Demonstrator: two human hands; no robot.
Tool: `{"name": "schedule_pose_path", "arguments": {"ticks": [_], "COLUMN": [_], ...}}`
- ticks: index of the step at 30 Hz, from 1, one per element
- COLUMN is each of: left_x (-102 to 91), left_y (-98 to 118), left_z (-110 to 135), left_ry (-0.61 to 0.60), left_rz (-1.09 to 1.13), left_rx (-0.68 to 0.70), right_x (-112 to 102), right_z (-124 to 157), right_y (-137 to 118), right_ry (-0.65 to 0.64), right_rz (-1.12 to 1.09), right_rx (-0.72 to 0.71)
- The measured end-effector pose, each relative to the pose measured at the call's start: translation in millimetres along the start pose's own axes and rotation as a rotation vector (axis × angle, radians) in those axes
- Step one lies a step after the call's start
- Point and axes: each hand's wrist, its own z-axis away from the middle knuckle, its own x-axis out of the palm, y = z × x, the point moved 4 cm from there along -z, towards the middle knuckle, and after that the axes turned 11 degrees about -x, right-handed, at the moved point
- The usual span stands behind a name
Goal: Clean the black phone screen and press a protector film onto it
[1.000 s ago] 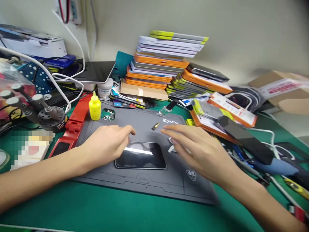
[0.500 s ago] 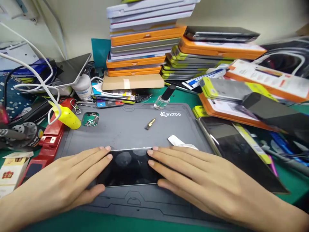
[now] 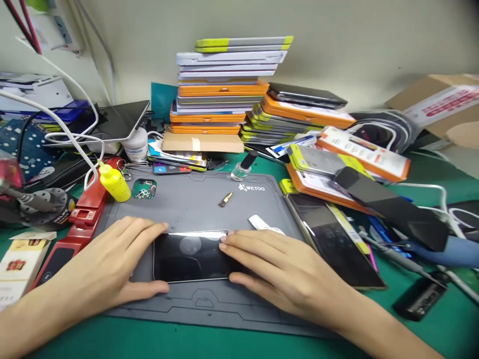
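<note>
A black smartphone (image 3: 190, 259) lies screen up and crosswise on the grey work mat (image 3: 187, 204), with a pale round reflection on its glass. My left hand (image 3: 108, 264) spans its left end, fingers at the far edge and thumb along the near edge. Over the right end lies my right hand (image 3: 284, 274), its fingers together on the screen and far edge, its thumb at the near edge. Both hands grip the phone, and its right end is hidden beneath my right hand. Just beyond that hand is a white strip (image 3: 262, 223).
A small brass-handled brush (image 3: 225, 199) and a glass bottle with black cap (image 3: 243, 167) are on the mat's far part. A yellow bottle (image 3: 114, 182) and a red holder (image 3: 84, 214) stand left. Stacked boxes (image 3: 220, 89) rise behind; another dark-screened device (image 3: 329, 239) lies right.
The view has shifted, showing more wall and table. My left fingers have drawn back off the screen to the phone's edge and spread from the thumb. Both hands stay at the phone.
</note>
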Motion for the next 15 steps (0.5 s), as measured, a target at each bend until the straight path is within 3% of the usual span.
{"name": "schedule_pose_path", "arguments": {"ticks": [6,15], "left_x": [8.6,8.3], "left_y": [-7.4,-7.7], "left_z": [-2.0,-5.1], "left_ry": [-0.160,-0.246], "left_rz": [0.083,0.243], "left_rx": [-0.174,-0.356], "right_x": [10.3,19.3], "right_z": [8.2,5.9], "right_y": [10.7,16.1], "right_ry": [-0.008,0.014], "right_rz": [0.005,-0.065], "right_rx": [0.169,0.203]}}
